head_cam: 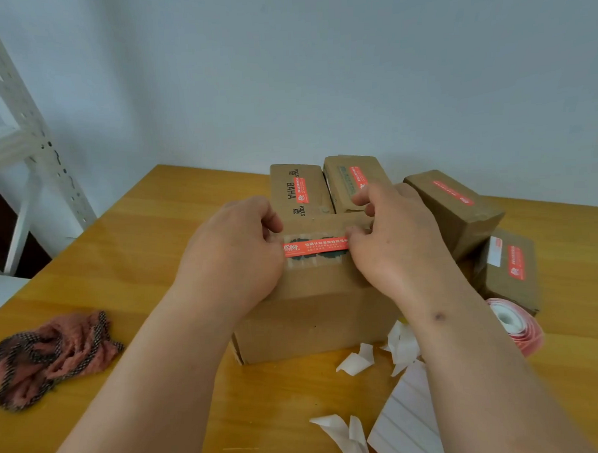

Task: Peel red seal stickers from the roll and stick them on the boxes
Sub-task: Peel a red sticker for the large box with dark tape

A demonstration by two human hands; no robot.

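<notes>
A brown cardboard box [315,314] stands in front of me on the wooden table. A red seal sticker [315,246] lies across the taped seam on its top. My left hand [237,249] rests on the box's left side, its fingers curled at the sticker's left end. My right hand [390,236] is on the right side, thumb and fingers curled at the sticker's right end. The red sticker roll [516,323] lies on the table to the right, partly hidden behind my right forearm.
Several sealed boxes [461,205] with red stickers stand behind and to the right. White backing scraps [356,360] and a backing sheet [405,420] litter the table front. A pink knitted cloth [53,353] lies at left. A metal shelf [29,135] stands at far left.
</notes>
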